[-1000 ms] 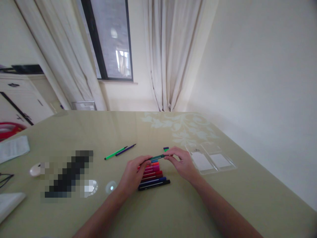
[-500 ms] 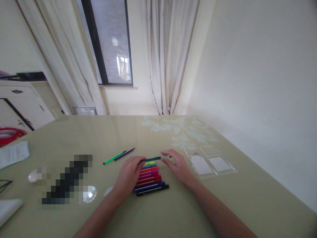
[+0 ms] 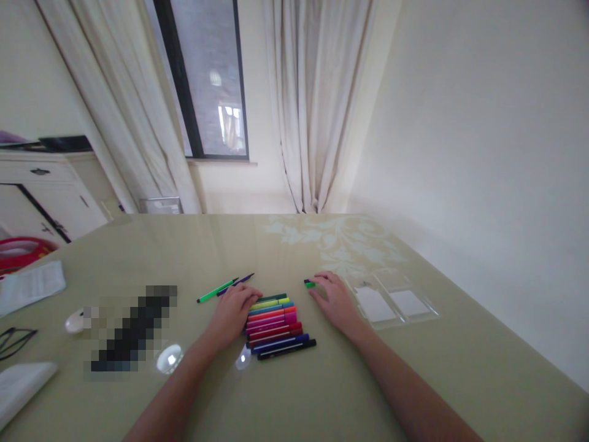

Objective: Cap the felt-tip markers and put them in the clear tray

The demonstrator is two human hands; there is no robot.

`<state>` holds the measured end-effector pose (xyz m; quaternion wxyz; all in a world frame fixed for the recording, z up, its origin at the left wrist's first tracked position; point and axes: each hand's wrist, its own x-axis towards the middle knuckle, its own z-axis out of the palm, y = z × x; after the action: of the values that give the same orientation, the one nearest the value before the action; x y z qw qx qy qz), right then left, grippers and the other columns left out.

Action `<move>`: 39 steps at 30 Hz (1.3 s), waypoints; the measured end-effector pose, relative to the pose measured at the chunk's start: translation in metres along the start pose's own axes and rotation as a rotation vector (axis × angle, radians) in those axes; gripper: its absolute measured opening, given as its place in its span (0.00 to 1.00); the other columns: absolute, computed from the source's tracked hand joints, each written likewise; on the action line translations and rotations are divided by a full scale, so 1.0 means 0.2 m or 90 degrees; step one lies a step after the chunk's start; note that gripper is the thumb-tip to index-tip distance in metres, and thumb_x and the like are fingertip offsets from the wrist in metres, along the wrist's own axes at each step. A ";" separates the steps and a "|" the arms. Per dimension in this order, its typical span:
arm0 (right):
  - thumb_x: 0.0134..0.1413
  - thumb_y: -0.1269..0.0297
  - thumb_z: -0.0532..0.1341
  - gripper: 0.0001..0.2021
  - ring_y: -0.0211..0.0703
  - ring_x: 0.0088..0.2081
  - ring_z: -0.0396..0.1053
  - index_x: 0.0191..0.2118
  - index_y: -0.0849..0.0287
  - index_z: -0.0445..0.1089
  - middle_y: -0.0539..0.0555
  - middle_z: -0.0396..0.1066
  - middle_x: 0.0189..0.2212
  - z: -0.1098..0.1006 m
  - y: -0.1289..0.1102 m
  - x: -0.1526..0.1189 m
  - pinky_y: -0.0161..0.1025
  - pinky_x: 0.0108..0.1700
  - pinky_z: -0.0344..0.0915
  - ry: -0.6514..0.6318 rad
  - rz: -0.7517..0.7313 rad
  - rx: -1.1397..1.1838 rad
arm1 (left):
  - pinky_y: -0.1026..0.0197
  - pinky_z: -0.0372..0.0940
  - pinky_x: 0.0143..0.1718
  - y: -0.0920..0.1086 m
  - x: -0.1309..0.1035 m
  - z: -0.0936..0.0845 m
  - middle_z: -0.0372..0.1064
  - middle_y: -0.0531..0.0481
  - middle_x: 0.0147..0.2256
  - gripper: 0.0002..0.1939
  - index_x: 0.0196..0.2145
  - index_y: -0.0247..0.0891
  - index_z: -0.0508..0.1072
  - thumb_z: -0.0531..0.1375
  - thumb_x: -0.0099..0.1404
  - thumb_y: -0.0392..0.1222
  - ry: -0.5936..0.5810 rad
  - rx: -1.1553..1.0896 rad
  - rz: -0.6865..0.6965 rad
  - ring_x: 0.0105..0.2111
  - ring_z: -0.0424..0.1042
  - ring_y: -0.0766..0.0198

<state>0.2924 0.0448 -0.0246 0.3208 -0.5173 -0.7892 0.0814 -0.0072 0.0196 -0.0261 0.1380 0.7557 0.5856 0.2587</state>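
Several capped markers lie side by side in a row between my hands, from black at the front to dark green at the back. My left hand has its fingertips closed on the left end of the dark green marker. Behind that hand rest a green marker and a purple marker, both with thin bare tips. On the right, my right hand has a green cap and a dark purple cap between its thumb and fingers.
A clear plastic case with white inserts lies open at the right. To the left are a white mouse, a blurred dark object, glasses, paper and a white item. A wall borders the table's right side.
The dark green marker has come down to the back of the row. My left hand has shifted left. The two caps now show at my right fingertips.
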 end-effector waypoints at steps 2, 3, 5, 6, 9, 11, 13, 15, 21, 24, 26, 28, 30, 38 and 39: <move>0.62 0.67 0.64 0.11 0.53 0.54 0.71 0.49 0.53 0.78 0.59 0.74 0.51 0.00 0.00 0.00 0.50 0.60 0.66 0.001 0.011 -0.016 | 0.52 0.66 0.53 -0.01 0.01 -0.02 0.77 0.45 0.44 0.18 0.42 0.42 0.81 0.50 0.74 0.43 0.007 0.008 -0.003 0.47 0.73 0.54; 0.62 0.67 0.65 0.10 0.53 0.54 0.71 0.48 0.54 0.78 0.59 0.74 0.51 0.00 0.00 0.00 0.50 0.59 0.66 0.003 0.015 -0.022 | 0.53 0.66 0.53 -0.02 0.01 -0.03 0.77 0.45 0.45 0.18 0.43 0.42 0.81 0.50 0.75 0.43 0.027 0.023 -0.019 0.47 0.74 0.54; 0.61 0.68 0.65 0.08 0.52 0.53 0.71 0.45 0.54 0.78 0.58 0.74 0.50 0.00 0.01 0.00 0.49 0.59 0.66 0.004 0.016 -0.028 | 0.53 0.66 0.52 -0.05 0.00 -0.07 0.77 0.43 0.47 0.19 0.46 0.41 0.80 0.49 0.75 0.41 0.088 0.094 -0.085 0.49 0.73 0.53; 0.60 0.68 0.65 0.07 0.52 0.53 0.71 0.43 0.54 0.78 0.58 0.74 0.49 0.01 0.01 0.00 0.49 0.58 0.66 0.005 0.015 -0.029 | 0.52 0.66 0.52 -0.07 -0.01 -0.09 0.76 0.42 0.48 0.19 0.48 0.40 0.80 0.49 0.75 0.40 0.119 0.148 -0.127 0.50 0.73 0.52; 0.61 0.69 0.66 0.05 0.51 0.52 0.71 0.41 0.54 0.78 0.57 0.74 0.49 0.01 0.02 0.00 0.48 0.58 0.66 -0.002 0.018 -0.040 | 0.46 0.66 0.49 -0.11 -0.05 -0.15 0.73 0.38 0.53 0.21 0.53 0.40 0.78 0.47 0.75 0.38 0.146 0.308 -0.223 0.53 0.70 0.45; 0.61 0.68 0.66 0.05 0.52 0.53 0.71 0.42 0.55 0.78 0.58 0.74 0.49 0.02 0.02 0.00 0.49 0.58 0.65 -0.014 0.022 -0.051 | 0.44 0.66 0.47 -0.12 -0.07 -0.18 0.73 0.37 0.54 0.22 0.53 0.40 0.78 0.46 0.76 0.40 0.121 0.349 -0.255 0.53 0.70 0.42; 0.62 0.68 0.65 0.05 0.52 0.53 0.70 0.42 0.55 0.78 0.58 0.74 0.50 0.02 0.02 0.00 0.49 0.58 0.64 -0.022 0.022 -0.059 | 0.44 0.66 0.47 -0.11 -0.08 -0.20 0.73 0.37 0.53 0.22 0.51 0.40 0.78 0.45 0.77 0.41 0.092 0.351 -0.273 0.52 0.71 0.43; 0.63 0.68 0.64 0.04 0.52 0.53 0.71 0.42 0.55 0.78 0.58 0.74 0.50 0.02 0.02 0.00 0.49 0.57 0.64 -0.015 0.015 -0.055 | 0.46 0.66 0.47 -0.09 -0.08 -0.21 0.73 0.38 0.52 0.22 0.50 0.40 0.77 0.43 0.77 0.41 0.071 0.346 -0.283 0.52 0.72 0.44; 0.68 0.65 0.60 0.06 0.50 0.48 0.73 0.43 0.55 0.74 0.56 0.77 0.44 0.00 -0.02 -0.01 0.46 0.52 0.64 0.033 -0.019 -0.015 | 0.45 0.66 0.47 -0.09 -0.07 -0.19 0.74 0.37 0.48 0.19 0.47 0.38 0.73 0.43 0.78 0.42 0.073 0.331 -0.277 0.50 0.73 0.44; 0.70 0.63 0.58 0.07 0.50 0.47 0.74 0.44 0.55 0.74 0.56 0.78 0.43 0.00 -0.03 -0.01 0.47 0.51 0.64 0.049 -0.030 -0.004 | 0.43 0.66 0.46 -0.11 -0.06 -0.18 0.74 0.35 0.48 0.20 0.47 0.38 0.73 0.42 0.77 0.40 0.078 0.307 -0.263 0.50 0.72 0.43; 0.70 0.62 0.57 0.08 0.51 0.46 0.74 0.44 0.55 0.74 0.57 0.79 0.43 0.00 -0.04 -0.01 0.48 0.51 0.64 0.054 -0.035 0.002 | 0.43 0.66 0.47 -0.12 -0.07 -0.18 0.73 0.34 0.50 0.19 0.49 0.38 0.74 0.44 0.75 0.37 0.077 0.295 -0.266 0.51 0.72 0.42; 0.71 0.61 0.57 0.09 0.51 0.46 0.74 0.44 0.54 0.74 0.57 0.79 0.43 0.00 -0.04 -0.02 0.48 0.51 0.64 0.055 -0.040 0.006 | 0.43 0.66 0.47 -0.13 -0.08 -0.19 0.72 0.35 0.51 0.19 0.50 0.39 0.74 0.46 0.72 0.33 0.068 0.291 -0.273 0.51 0.71 0.42; 0.71 0.60 0.57 0.09 0.51 0.46 0.75 0.44 0.54 0.74 0.57 0.79 0.43 0.00 -0.04 -0.02 0.48 0.50 0.64 0.060 -0.042 0.009 | 0.43 0.66 0.47 -0.13 -0.09 -0.20 0.72 0.35 0.51 0.19 0.50 0.39 0.74 0.46 0.71 0.33 0.054 0.305 -0.272 0.52 0.71 0.42; 0.70 0.57 0.59 0.10 0.51 0.44 0.75 0.43 0.54 0.75 0.56 0.79 0.41 -0.04 -0.11 -0.02 0.48 0.49 0.66 0.109 -0.042 0.063 | 0.45 0.68 0.49 -0.05 -0.05 -0.17 0.70 0.36 0.47 0.17 0.50 0.36 0.71 0.45 0.74 0.36 0.176 0.227 -0.195 0.48 0.73 0.46; 0.70 0.57 0.59 0.10 0.50 0.44 0.75 0.43 0.54 0.76 0.56 0.79 0.41 -0.05 -0.12 -0.02 0.47 0.49 0.66 0.117 -0.045 0.091 | 0.47 0.68 0.50 -0.02 -0.04 -0.15 0.71 0.38 0.47 0.16 0.50 0.37 0.71 0.46 0.74 0.38 0.202 0.141 -0.147 0.48 0.74 0.48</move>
<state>0.2811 0.0288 -0.0071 0.4303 -0.4703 -0.7665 0.0787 -0.0288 0.0103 -0.0050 -0.0113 0.6440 0.7074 0.2911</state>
